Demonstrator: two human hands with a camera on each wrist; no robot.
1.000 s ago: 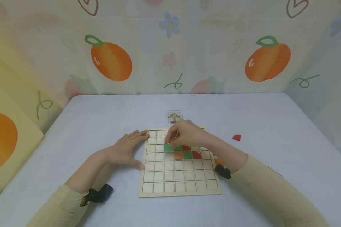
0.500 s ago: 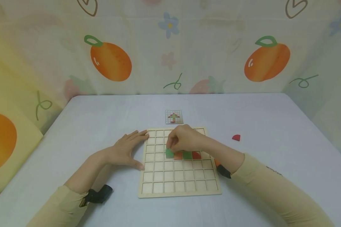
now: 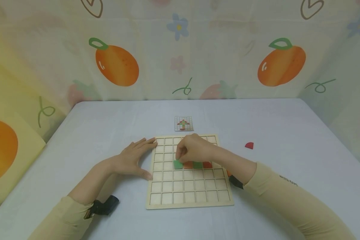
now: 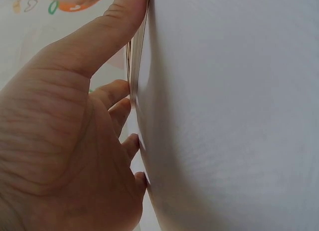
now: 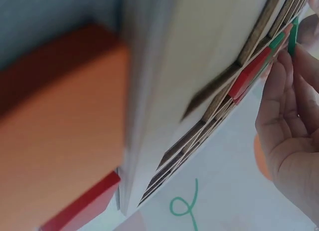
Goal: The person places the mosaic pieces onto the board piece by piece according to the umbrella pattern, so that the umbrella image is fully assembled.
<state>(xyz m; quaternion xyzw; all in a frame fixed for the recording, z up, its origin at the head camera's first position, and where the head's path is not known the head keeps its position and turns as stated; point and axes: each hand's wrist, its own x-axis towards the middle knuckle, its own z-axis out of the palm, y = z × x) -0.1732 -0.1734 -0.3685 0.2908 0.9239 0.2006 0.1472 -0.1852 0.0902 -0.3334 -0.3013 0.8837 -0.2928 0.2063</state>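
A wooden grid board [image 3: 168,198] lies on the white table. Its left edge is touched by my left hand [image 3: 127,163], fingers spread and thumb apart; the left wrist view shows the thumb [image 4: 107,36] against that edge. My right hand [image 3: 195,148] pinches a green square tile [image 3: 178,164], which stands on edge in the right wrist view. It is over the cell left of an orange tile [image 3: 187,165]. Further right in that row sit another green tile [image 3: 197,165] and a red rounded piece [image 3: 207,164]. The right hand hides part of the row behind.
Behind the board lies a small pattern card [image 3: 183,123] with a coloured picture on a grid. A red quarter-round piece [image 3: 249,145] is on the table to the right. Beside the board's right edge, an orange block [image 5: 65,121] and a red piece [image 5: 82,206] show up close.
My right hand has brought the green tile one row nearer to me, level with the orange tile, then lowered it slightly. The left hand stays in place.
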